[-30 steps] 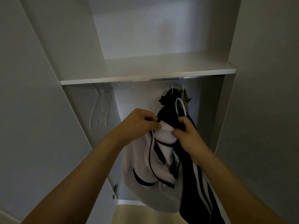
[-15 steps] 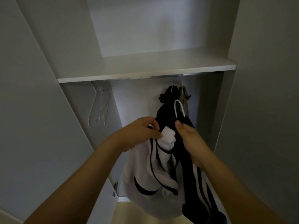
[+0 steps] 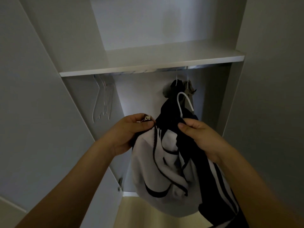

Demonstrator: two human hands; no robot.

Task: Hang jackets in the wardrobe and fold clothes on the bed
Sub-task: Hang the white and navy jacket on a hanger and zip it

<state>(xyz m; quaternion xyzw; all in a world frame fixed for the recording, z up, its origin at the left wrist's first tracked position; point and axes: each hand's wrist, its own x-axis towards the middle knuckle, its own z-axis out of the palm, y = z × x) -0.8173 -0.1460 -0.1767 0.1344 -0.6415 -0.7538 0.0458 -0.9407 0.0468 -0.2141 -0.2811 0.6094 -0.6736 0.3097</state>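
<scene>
Head: jacket point(image 3: 166, 162) white, navy stripes, bunched.

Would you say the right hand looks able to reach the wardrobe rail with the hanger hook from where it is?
Probably yes: the right hand holds the jacket below the rail, and the space above the hanger hook looks open, left of two hung garments.

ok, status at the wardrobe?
Left hand pinching jacket zip edge. Right hand gripping collar, hanger inside. Not on rail yet.

Home bedroom closet: wardrobe shelf point(image 3: 153, 63), rail w/ empty hangers point(image 3: 103, 99).
</scene>
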